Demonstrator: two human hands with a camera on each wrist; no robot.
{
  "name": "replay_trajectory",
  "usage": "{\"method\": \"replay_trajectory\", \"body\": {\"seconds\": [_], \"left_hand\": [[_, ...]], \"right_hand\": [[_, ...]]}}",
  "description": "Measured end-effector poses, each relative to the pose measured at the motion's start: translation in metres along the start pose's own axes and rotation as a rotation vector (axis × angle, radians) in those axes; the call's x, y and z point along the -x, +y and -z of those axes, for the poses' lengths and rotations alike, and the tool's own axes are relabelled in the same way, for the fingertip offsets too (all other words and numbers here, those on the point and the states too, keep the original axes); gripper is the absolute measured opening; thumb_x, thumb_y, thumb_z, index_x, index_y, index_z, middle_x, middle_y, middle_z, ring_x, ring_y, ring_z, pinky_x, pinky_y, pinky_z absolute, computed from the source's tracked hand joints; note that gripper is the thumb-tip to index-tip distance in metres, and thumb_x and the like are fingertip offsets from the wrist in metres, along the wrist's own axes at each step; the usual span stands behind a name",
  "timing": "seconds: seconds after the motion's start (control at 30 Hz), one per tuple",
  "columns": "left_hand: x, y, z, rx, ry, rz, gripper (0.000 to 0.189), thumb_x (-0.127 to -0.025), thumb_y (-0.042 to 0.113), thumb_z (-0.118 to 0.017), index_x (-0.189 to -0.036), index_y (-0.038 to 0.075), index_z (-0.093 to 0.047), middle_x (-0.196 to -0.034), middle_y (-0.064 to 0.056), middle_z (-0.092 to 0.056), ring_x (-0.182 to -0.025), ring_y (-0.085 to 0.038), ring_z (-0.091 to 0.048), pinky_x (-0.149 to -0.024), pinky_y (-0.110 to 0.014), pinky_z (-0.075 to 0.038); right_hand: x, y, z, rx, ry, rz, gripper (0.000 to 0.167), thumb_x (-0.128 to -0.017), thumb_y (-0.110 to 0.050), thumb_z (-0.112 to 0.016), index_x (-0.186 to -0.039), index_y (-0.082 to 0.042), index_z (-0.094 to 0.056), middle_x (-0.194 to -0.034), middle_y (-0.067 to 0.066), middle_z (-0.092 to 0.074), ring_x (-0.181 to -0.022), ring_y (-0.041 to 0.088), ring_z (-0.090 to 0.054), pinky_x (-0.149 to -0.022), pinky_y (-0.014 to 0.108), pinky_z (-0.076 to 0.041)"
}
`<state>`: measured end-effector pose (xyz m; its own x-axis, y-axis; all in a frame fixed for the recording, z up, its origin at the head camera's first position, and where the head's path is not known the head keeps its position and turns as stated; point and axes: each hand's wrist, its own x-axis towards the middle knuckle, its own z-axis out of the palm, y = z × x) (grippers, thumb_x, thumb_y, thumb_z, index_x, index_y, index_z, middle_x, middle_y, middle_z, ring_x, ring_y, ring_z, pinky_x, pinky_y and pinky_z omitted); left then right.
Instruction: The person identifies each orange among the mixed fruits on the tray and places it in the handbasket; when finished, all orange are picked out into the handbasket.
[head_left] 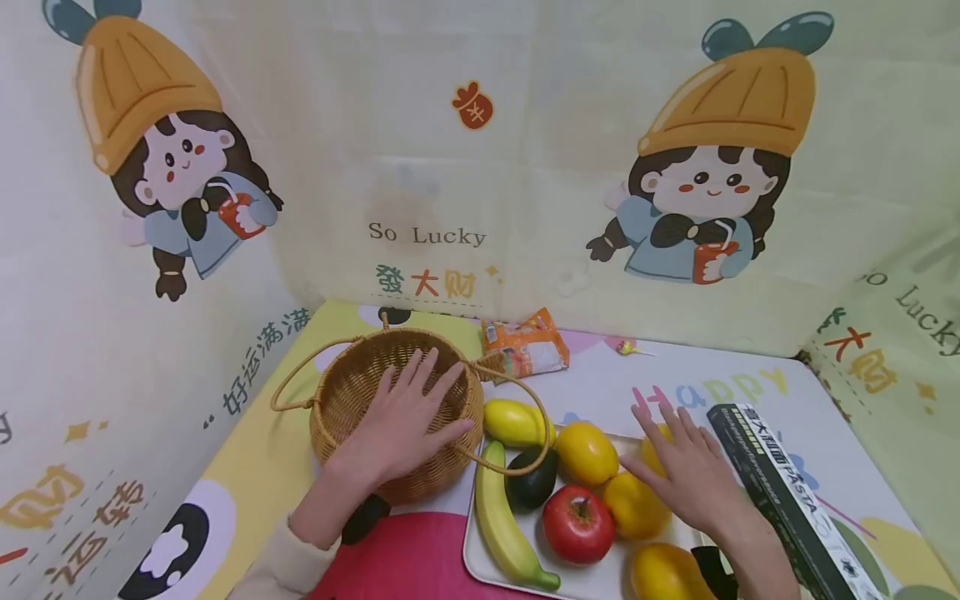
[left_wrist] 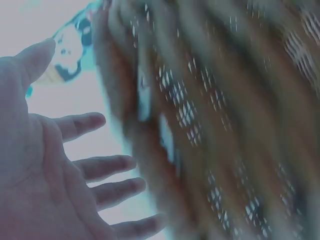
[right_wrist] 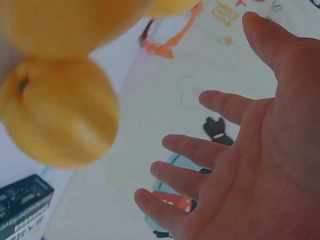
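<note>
My left hand (head_left: 405, 425) is held with fingers spread over the wicker basket (head_left: 341, 400), in front of its opening. In the left wrist view, the same hand (left_wrist: 55, 170) has straight fingers beside the blurred woven wall (left_wrist: 225, 120) and holds nothing. My right hand (head_left: 693, 475), fingers also spread, hovers over the right side of a white tray (head_left: 474, 533). On the tray lie a banana (head_left: 498, 517), a lemon (head_left: 516, 422), an avocado (head_left: 534, 481), an apple (head_left: 577, 525) and several oranges (head_left: 587, 453). An orange (right_wrist: 65, 115) shows beside that hand in the right wrist view.
A long black pasta box (head_left: 787, 500) lies right of the tray. Behind the basket is an orange snack packet (head_left: 528, 343), with a small lollipop (head_left: 628, 347) farther right. One basket handle (head_left: 536, 467) overhangs the tray. Printed cloth walls (head_left: 525, 192) enclose the table.
</note>
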<state>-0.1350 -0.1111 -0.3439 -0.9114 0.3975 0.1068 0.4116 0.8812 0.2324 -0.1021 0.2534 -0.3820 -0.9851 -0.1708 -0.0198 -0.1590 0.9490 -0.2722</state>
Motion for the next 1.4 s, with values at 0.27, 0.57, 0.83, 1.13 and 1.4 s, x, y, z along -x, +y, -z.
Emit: {"method": "replay_trajectory", "body": {"seconds": [0.27,0.57,0.83,1.13,1.4], "left_hand": [[0.010,-0.046,0.028,0.024,0.039,0.114,0.078,-0.093,0.063,-0.042,-0.153,0.016,-0.024,-0.158,-0.021,-0.013,-0.145,-0.041,-0.010,-0.113,-0.063,-0.011],[0.018,-0.097,0.049,0.144,0.017,0.231,0.083,-0.095,0.061,-0.041,-0.153,0.006,-0.020,-0.154,-0.029,-0.017,-0.140,-0.049,-0.017,-0.108,-0.068,-0.018],[0.025,-0.132,0.034,0.305,0.003,0.256,0.079,-0.098,0.053,-0.042,-0.150,-0.003,-0.023,-0.151,-0.030,-0.026,-0.139,-0.048,-0.022,-0.107,-0.065,-0.023],[0.028,-0.152,0.024,0.654,0.008,0.265,0.061,-0.102,0.037,-0.042,-0.147,-0.003,-0.028,-0.144,-0.033,-0.034,-0.128,-0.049,-0.041,-0.087,-0.050,-0.052],[0.033,-0.164,0.019,0.823,0.062,0.267,0.051,-0.101,0.030,-0.048,-0.139,-0.004,-0.042,-0.135,-0.028,-0.047,-0.109,-0.012,-0.059,-0.080,-0.026,-0.054]], "right_hand": [[-0.006,0.029,0.003,0.009,-0.050,-0.017,0.080,-0.091,-0.058,-0.052,-0.147,-0.004,-0.035,-0.146,0.036,-0.026,-0.132,0.058,-0.020,-0.103,0.073,-0.016],[-0.015,0.059,0.002,-0.015,-0.127,-0.078,0.084,-0.090,-0.058,-0.054,-0.147,-0.002,-0.032,-0.141,0.039,-0.025,-0.120,0.060,-0.031,-0.092,0.076,-0.028],[-0.016,0.066,-0.004,-0.103,-0.182,-0.101,0.088,-0.088,-0.061,-0.055,-0.149,-0.004,-0.028,-0.144,0.038,-0.021,-0.122,0.058,-0.029,-0.090,0.077,-0.029],[-0.018,0.064,-0.007,-0.149,-0.202,-0.111,0.093,-0.083,-0.060,-0.061,-0.150,-0.004,-0.027,-0.145,0.035,-0.021,-0.121,0.057,-0.033,-0.089,0.074,-0.033],[-0.019,0.063,-0.010,-0.161,-0.191,-0.085,0.094,-0.081,-0.056,-0.067,-0.149,-0.003,-0.029,-0.141,0.032,-0.030,-0.116,0.051,-0.042,-0.090,0.070,-0.037]]}}
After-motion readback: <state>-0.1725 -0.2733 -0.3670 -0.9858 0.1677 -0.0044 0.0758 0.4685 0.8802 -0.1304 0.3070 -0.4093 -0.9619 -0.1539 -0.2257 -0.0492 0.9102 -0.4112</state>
